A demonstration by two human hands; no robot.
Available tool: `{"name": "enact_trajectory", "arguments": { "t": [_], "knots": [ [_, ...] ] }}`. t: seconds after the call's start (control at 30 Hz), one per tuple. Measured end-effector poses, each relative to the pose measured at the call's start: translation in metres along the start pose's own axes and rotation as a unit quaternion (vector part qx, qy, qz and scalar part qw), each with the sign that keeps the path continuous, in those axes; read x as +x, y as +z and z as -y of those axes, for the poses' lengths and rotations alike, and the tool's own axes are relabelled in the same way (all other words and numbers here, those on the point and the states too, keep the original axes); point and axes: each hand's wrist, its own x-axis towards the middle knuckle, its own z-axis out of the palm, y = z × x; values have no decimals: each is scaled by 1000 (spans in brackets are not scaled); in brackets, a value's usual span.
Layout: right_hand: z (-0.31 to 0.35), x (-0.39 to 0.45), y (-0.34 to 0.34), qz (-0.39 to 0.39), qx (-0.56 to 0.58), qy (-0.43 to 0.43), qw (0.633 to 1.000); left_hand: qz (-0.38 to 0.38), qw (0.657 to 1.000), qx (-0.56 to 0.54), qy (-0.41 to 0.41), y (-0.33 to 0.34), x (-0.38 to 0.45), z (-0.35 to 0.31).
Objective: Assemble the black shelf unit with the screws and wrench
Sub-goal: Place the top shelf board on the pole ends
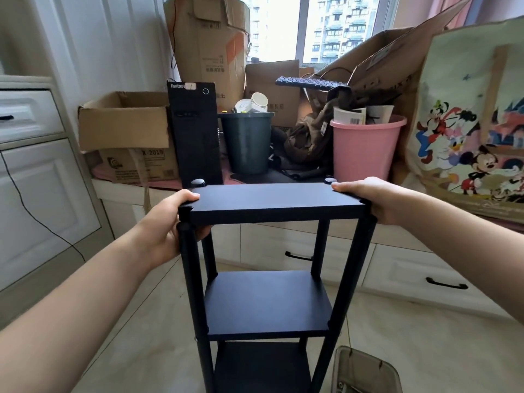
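Note:
The black shelf unit (269,302) stands upright on the floor in front of me, with three boards between four round posts. My left hand (170,222) grips the top board (272,198) at its near left corner, thumb on top. My right hand (365,198) holds the right edge of that board, fingers lying over the far right corner. Two round caps (198,182) top the far posts. No screws or wrench show in view.
A window bench behind the shelf carries cardboard boxes (124,129), a black computer tower (195,134), a dark bin (246,143), a pink bin (365,148) and a cartoon-print bag (467,137). White drawers (411,276) run below. A clear plastic container (365,373) lies on the floor at lower right.

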Motion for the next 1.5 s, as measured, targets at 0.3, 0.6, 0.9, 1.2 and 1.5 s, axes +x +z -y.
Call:
{"name": "enact_trajectory", "arguments": {
  "t": [0.3,0.6,0.9,1.2,1.5],
  "knots": [
    [0,1,-2,9,-3,15,1000,-6,1000,21,4,3,3,1],
    [-10,3,3,30,7,29,999,3,1000,24,-17,-2,2,3],
    [-4,5,0,35,-18,43,998,19,998,56,-18,-6,-1,3],
    [-1,6,2,16,-59,19,998,120,987,97,-36,-25,-7,7],
    [-2,2,1,70,-3,70,995,118,987,74,-86,-23,-4,-1]
  ]
}}
